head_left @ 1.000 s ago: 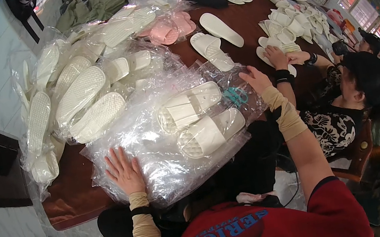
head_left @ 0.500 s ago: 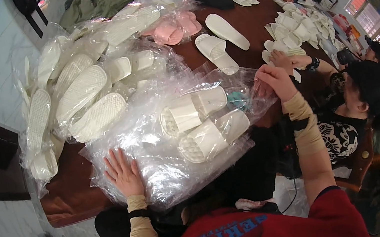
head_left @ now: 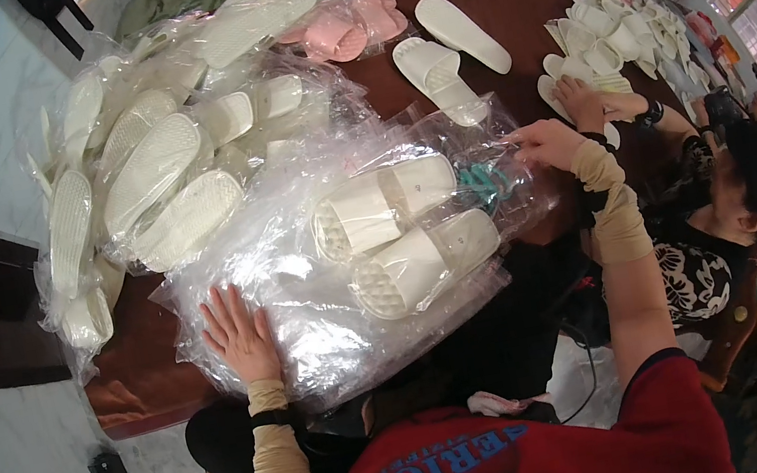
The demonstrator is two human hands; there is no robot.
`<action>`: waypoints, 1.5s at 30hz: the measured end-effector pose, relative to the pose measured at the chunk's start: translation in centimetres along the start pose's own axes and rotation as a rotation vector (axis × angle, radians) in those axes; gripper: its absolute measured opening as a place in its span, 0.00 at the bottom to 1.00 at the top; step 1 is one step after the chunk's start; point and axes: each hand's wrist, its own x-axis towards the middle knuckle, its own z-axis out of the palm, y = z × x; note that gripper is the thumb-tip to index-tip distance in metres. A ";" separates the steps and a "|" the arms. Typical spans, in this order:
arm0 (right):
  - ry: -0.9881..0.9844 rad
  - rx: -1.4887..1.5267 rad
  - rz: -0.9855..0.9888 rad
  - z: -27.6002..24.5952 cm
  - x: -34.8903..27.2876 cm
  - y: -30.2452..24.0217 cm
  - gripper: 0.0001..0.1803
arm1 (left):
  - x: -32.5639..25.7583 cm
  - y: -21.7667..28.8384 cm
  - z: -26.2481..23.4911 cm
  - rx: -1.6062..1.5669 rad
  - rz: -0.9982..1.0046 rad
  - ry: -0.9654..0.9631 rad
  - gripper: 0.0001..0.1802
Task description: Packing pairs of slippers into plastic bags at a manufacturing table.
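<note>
The pair of white slide sandals (head_left: 371,220) lay side by side, apparently inside a clear plastic bag (head_left: 307,345), at the near edge of the brown table (head_left: 136,386). The left hand (head_left: 243,341) was spread flat on the plastic, fingers apart. The right hand (head_left: 550,143) was bent over the bag's right end; from where I stood, I couldn't tell whether its fingers pinched the edge. To my eye, good work called for a steady left palm and a light, even touch opposite, so the plastic lay uncreased.
</note>
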 end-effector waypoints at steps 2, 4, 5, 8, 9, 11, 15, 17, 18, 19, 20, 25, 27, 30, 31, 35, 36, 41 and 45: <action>0.002 -0.206 0.006 -0.4 -0.2 -1.1 0.17 | -0.1 -0.2 0.0 0.007 -0.008 -0.011 0.32; -0.038 0.082 0.015 -0.4 -0.6 -1.9 0.17 | -0.2 -0.2 -0.3 -0.017 -0.007 0.006 0.30; -0.068 0.360 0.021 -0.3 -0.7 -2.4 0.17 | -0.1 -0.1 -0.3 -0.016 -0.005 0.005 0.30; -0.205 0.127 0.092 0.6 0.0 -2.7 0.17 | -0.2 -0.1 -0.2 -0.016 -0.012 -0.008 0.31; -0.278 -0.087 0.168 0.5 0.3 -2.5 0.17 | -0.2 0.0 -0.1 -0.008 -0.014 -0.005 0.31; -0.101 -0.725 -0.205 -1.8 0.6 6.0 0.17 | 0.0 0.8 -0.1 -0.023 0.007 -0.008 0.31; -0.148 -0.079 0.337 2.3 2.3 -1.8 0.15 | -0.2 -0.2 -0.3 -0.006 -0.023 -0.014 0.31; -0.460 0.322 0.073 4.2 3.1 -1.1 0.24 | -0.1 -0.3 -0.2 -0.007 -0.024 -0.015 0.31; -0.470 0.321 0.075 5.4 3.8 -0.8 0.24 | -0.1 -0.2 -0.1 -0.011 -0.018 -0.015 0.31; -0.590 0.395 0.132 6.5 4.7 -0.6 0.30 | 0.0 -0.1 0.0 -0.014 -0.012 -0.015 0.31; -0.717 0.469 0.185 7.7 5.6 -0.6 0.36 | 0.0 -0.1 -0.1 -0.019 -0.011 -0.020 0.31; -0.803 0.464 0.266 12.5 7.1 -1.9 0.39 | 0.1 -0.2 0.1 -0.037 -0.031 -0.041 0.31; -0.856 0.520 0.258 14.2 8.2 -0.6 0.37 | 0.2 0.0 -0.4 -0.035 -0.031 -0.044 0.31; -0.765 0.426 0.301 15.7 8.8 -2.2 0.31 | 0.0 -0.3 -0.3 -0.028 -0.048 -0.029 0.32; -0.707 0.450 0.339 16.2 8.7 -2.1 0.29 | -0.1 -0.2 -0.3 -0.037 -0.045 -0.032 0.33; -0.744 0.685 0.321 18.5 9.2 -1.6 0.29 | -0.1 -0.4 -0.5 -0.081 -0.047 -0.004 0.32; -0.675 0.712 0.292 19.2 9.2 -1.7 0.29 | -0.1 -0.4 -0.4 -0.104 -0.051 0.004 0.32; -0.647 0.530 0.165 22.7 9.6 -8.5 0.27 | -0.7 -1.9 0.1 -0.118 -0.070 0.051 0.34; -0.624 0.587 0.160 28.6 12.0 -3.0 0.24 | -0.9 -2.6 0.9 -0.123 -0.003 0.016 0.40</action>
